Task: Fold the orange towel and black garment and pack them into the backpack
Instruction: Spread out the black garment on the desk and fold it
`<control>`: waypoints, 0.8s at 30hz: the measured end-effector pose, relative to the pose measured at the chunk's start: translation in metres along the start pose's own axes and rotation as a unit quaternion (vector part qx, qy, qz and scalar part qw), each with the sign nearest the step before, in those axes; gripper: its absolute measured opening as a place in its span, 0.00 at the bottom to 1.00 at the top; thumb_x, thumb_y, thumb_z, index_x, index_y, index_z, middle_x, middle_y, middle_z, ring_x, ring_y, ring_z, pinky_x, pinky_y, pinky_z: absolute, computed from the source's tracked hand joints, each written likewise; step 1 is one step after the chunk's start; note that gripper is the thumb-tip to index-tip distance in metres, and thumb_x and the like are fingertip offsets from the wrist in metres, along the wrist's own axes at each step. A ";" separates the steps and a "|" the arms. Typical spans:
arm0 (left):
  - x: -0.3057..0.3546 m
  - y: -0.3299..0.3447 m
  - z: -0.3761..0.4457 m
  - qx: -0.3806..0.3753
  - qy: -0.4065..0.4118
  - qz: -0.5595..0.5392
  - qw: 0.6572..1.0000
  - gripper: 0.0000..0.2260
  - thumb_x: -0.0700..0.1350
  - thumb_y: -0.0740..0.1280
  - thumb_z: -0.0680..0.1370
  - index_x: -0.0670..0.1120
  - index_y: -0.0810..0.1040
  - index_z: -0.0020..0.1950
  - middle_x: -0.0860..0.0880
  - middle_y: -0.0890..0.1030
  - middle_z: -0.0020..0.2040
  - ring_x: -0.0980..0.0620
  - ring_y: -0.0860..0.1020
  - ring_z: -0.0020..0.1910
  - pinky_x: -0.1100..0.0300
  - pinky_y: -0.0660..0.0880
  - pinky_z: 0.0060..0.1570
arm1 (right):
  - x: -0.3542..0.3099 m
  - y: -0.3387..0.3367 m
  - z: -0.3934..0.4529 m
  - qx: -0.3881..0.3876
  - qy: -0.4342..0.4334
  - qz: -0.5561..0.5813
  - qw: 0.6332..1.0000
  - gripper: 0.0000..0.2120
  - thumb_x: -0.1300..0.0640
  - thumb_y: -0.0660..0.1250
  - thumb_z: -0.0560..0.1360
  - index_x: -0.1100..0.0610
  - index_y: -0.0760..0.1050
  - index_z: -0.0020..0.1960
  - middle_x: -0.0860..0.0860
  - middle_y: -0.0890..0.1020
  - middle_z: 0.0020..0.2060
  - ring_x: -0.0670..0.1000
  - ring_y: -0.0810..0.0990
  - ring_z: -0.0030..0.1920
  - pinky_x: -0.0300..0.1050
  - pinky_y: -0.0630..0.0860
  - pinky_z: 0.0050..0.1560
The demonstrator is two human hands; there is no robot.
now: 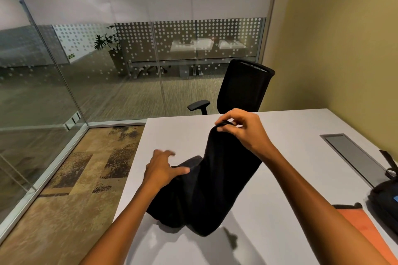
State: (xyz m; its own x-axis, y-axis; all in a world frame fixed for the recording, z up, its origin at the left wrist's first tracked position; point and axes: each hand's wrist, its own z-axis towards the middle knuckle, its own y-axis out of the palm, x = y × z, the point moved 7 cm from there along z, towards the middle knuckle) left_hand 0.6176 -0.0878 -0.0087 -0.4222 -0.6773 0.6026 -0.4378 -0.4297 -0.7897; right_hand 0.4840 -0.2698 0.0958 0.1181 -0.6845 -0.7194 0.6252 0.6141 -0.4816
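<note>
The black garment (206, 189) lies partly on the white table (290, 127), its far end lifted off the surface. My right hand (243, 129) pinches that raised end between thumb and fingers. My left hand (164, 169) rests with fingers spread on the garment's lower left part, near the table's left edge. The orange towel (361, 224) lies flat at the right front, partly hidden behind my right forearm. The black backpack (385, 198) sits at the right edge of the view, only partly visible, with a strap sticking up.
A grey cable hatch (353, 155) is set into the table at the right. A black office chair (243, 88) stands behind the far edge. Glass partitions close off the left and back; a yellow wall runs along the right.
</note>
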 end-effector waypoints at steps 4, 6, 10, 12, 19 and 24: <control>0.075 -0.001 -0.021 -0.091 0.133 -0.285 0.945 0.36 0.45 0.78 0.66 0.56 0.66 0.70 0.61 0.74 0.60 0.48 0.83 0.41 0.62 0.76 0.36 | -0.009 0.029 0.000 -0.063 -0.008 0.043 0.997 0.08 0.62 0.75 0.68 0.54 0.83 0.47 0.43 0.82 0.41 0.42 0.80 0.44 0.35 0.77 0.45; 0.092 0.001 -0.024 -0.116 0.128 -0.330 0.928 0.23 0.40 0.74 0.70 0.49 0.74 0.64 0.51 0.81 0.53 0.47 0.83 0.37 0.61 0.77 0.33 | -0.009 0.037 0.001 -0.062 0.004 0.063 0.996 0.10 0.60 0.76 0.68 0.54 0.82 0.49 0.47 0.83 0.42 0.45 0.82 0.43 0.38 0.79 0.45; 0.085 -0.004 -0.014 -0.040 0.060 -0.362 0.929 0.10 0.40 0.67 0.77 0.40 0.80 0.56 0.43 0.84 0.43 0.48 0.83 0.36 0.56 0.81 0.42 | 0.002 0.039 -0.006 -0.045 0.017 0.089 0.995 0.16 0.53 0.74 0.70 0.46 0.77 0.56 0.48 0.80 0.49 0.45 0.80 0.48 0.38 0.79 0.50; 0.080 -0.011 -0.010 -0.001 0.055 -0.390 0.919 0.10 0.40 0.67 0.77 0.39 0.80 0.56 0.42 0.84 0.40 0.49 0.83 0.35 0.57 0.81 0.41 | 0.013 0.041 -0.014 -0.050 0.030 0.088 0.994 0.25 0.49 0.75 0.68 0.43 0.71 0.62 0.47 0.76 0.53 0.42 0.76 0.53 0.35 0.76 0.53; 0.088 -0.054 -0.013 0.110 0.094 -0.503 0.852 0.06 0.38 0.64 0.78 0.37 0.78 0.53 0.44 0.80 0.37 0.53 0.82 0.30 0.61 0.80 0.33 | 0.082 0.064 -0.068 -0.027 0.197 0.140 0.970 0.31 0.58 0.80 0.63 0.50 0.71 0.61 0.46 0.79 0.44 0.42 0.79 0.43 0.37 0.77 0.44; 0.093 -0.083 -0.019 0.170 0.111 -0.538 0.818 0.06 0.40 0.60 0.81 0.44 0.75 0.46 0.49 0.81 0.36 0.50 0.83 0.32 0.62 0.79 0.30 | 0.100 0.098 -0.095 -0.054 0.252 0.171 0.951 0.15 0.65 0.77 0.65 0.56 0.81 0.49 0.51 0.80 0.37 0.40 0.78 0.35 0.37 0.73 0.44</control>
State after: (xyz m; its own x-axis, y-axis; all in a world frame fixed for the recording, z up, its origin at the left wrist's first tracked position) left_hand 0.5996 -0.1036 0.1147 -0.0880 0.3119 0.9460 -0.4207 -0.8725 0.2485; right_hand 0.4837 -0.2412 -0.0711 -0.1014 -0.1793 -0.9786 0.5312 0.8219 -0.2056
